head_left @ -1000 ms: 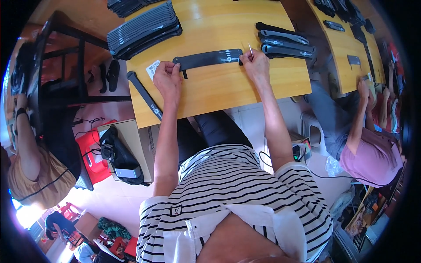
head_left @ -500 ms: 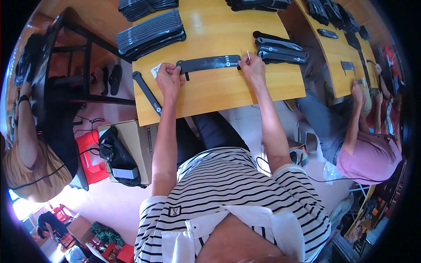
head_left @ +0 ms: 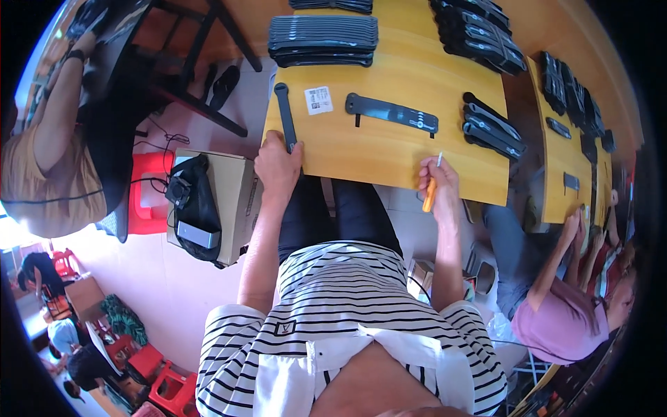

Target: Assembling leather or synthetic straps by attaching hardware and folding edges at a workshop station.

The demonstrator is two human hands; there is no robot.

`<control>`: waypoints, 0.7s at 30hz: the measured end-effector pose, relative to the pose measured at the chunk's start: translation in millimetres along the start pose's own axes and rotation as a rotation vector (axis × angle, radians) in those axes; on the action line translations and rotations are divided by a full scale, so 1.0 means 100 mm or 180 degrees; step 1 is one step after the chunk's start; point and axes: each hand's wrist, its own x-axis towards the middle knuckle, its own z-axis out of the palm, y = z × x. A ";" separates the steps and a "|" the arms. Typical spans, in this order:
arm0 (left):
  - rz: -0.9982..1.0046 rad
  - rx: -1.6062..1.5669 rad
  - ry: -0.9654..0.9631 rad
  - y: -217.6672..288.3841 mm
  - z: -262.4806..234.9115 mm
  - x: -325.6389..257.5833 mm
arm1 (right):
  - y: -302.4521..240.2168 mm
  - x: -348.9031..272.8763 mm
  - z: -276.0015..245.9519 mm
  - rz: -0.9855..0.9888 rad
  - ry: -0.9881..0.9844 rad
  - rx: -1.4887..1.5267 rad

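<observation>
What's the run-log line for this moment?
left hand: holds narrow black strip | right hand: holds orange-handled tool | wide dark strip: on table, untouched

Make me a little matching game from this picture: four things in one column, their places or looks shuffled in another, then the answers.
Things
1. Orange-handled tool
2. Narrow dark strap
3. White label
4. Wide dark strap

Places or looks
A. Pale, with dark printing
B. Untouched, near the middle of the yellow table
C. In the right hand
D. At the left hand, by the table's near edge

Right pairs: 1-C, 2-D, 3-A, 4-B
</observation>
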 end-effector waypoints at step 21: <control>-0.0470 -0.4600 -0.2059 0.32 -0.18 -0.47 | -0.03 -0.38 1.03 0.0979 -0.1612 0.1419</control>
